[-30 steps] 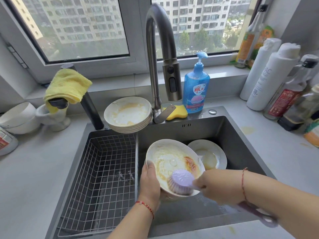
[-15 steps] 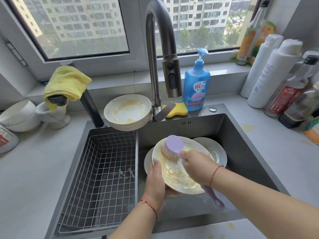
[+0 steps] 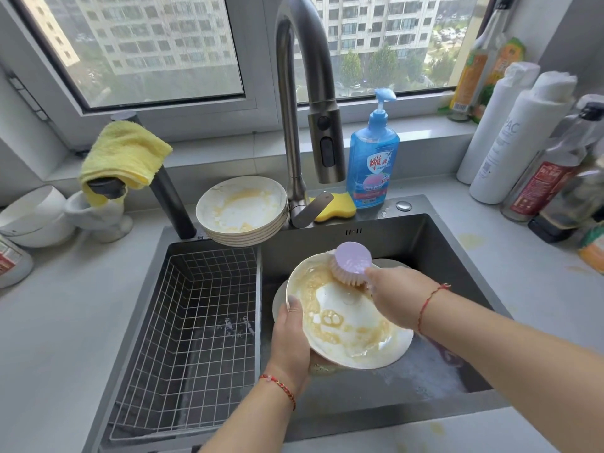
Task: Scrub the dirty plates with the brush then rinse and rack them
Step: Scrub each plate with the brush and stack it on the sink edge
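Right hand [image 3: 397,297]: grips the purple brush [image 3: 351,263], bristles on the plate's far rim.
Left hand [image 3: 291,341]: holds the dirty plate [image 3: 346,325] tilted over the sink [image 3: 434,243], thumb on its rim.
Stack of plates [image 3: 243,209]: on the sink's back edge.
Rack [image 3: 196,322]: in the sink's left half.

Bright daylight is pouring in through the window [image 3: 147,50] behind the tap [image 3: 304,93], lighting the counter [image 3: 58,338] evenly. The sink [image 3: 425,250] interior is staying darker, with soft, weak shadows. Glare is showing on the wet plate [image 3: 346,318] and the tap's curve. The wide lens is bending the window frame and the bottles [image 3: 519,138] at the right edge, which are looking slightly smeared. The centre is staying sharp.
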`<state>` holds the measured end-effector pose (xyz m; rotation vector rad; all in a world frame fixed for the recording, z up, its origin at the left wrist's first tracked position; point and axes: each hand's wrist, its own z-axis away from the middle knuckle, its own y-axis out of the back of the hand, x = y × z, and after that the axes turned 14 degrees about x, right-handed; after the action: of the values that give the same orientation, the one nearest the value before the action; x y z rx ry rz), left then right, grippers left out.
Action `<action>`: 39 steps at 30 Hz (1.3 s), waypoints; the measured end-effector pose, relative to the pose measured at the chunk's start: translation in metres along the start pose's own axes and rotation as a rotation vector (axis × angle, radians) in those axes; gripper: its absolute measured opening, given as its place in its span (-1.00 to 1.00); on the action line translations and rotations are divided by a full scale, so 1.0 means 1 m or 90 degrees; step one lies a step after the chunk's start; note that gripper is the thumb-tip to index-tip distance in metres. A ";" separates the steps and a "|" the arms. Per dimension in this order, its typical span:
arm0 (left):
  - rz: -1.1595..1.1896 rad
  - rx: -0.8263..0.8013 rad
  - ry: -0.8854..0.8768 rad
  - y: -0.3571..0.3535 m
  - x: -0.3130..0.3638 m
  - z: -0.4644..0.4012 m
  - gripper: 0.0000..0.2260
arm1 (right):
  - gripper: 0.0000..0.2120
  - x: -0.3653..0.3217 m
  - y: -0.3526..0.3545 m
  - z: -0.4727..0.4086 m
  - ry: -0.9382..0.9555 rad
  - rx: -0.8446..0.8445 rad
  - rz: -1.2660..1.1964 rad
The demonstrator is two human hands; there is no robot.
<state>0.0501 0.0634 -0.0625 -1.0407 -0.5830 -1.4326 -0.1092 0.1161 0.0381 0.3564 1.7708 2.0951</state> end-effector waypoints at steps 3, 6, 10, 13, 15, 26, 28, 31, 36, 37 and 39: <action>-0.017 0.021 -0.014 0.004 -0.001 -0.006 -0.59 | -0.51 0.003 0.009 0.013 0.024 -0.163 0.235; -0.028 0.035 -0.052 0.004 -0.001 -0.009 -0.63 | -0.51 0.011 0.003 0.027 0.093 -0.263 0.319; -0.035 0.051 -0.073 0.004 0.001 -0.009 -0.69 | -0.63 0.011 -0.007 0.039 0.144 -0.286 0.193; -0.039 0.058 -0.075 0.006 0.000 -0.007 -0.68 | -0.68 0.003 -0.005 0.051 0.170 -0.250 0.039; -0.040 0.056 -0.066 0.007 -0.002 -0.005 -0.63 | -0.68 -0.004 0.001 0.055 0.186 -0.215 -0.053; -0.049 0.041 -0.099 0.006 0.008 0.002 -0.68 | -0.72 0.022 0.005 0.000 0.103 -0.119 0.063; -0.048 0.050 -0.114 0.007 0.012 0.001 -0.68 | -0.73 0.030 0.001 0.006 0.111 -0.159 0.089; -0.051 0.052 -0.137 0.008 0.013 -0.002 -0.71 | -0.72 0.023 0.003 0.025 0.152 -0.230 0.092; -0.081 0.039 -0.139 0.008 0.011 -0.002 -0.68 | -0.68 -0.002 0.030 0.045 0.171 -0.267 -0.108; -0.073 0.038 -0.130 0.008 0.010 -0.001 -0.61 | -0.68 -0.005 0.030 0.042 0.151 -0.270 -0.184; -0.045 0.030 -0.089 0.009 0.007 -0.001 -0.35 | -0.67 -0.011 0.029 0.036 0.091 -0.257 -0.307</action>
<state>0.0597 0.0578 -0.0593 -1.0985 -0.7575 -1.4084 -0.0873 0.1393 0.0730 -0.3091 1.2846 2.0754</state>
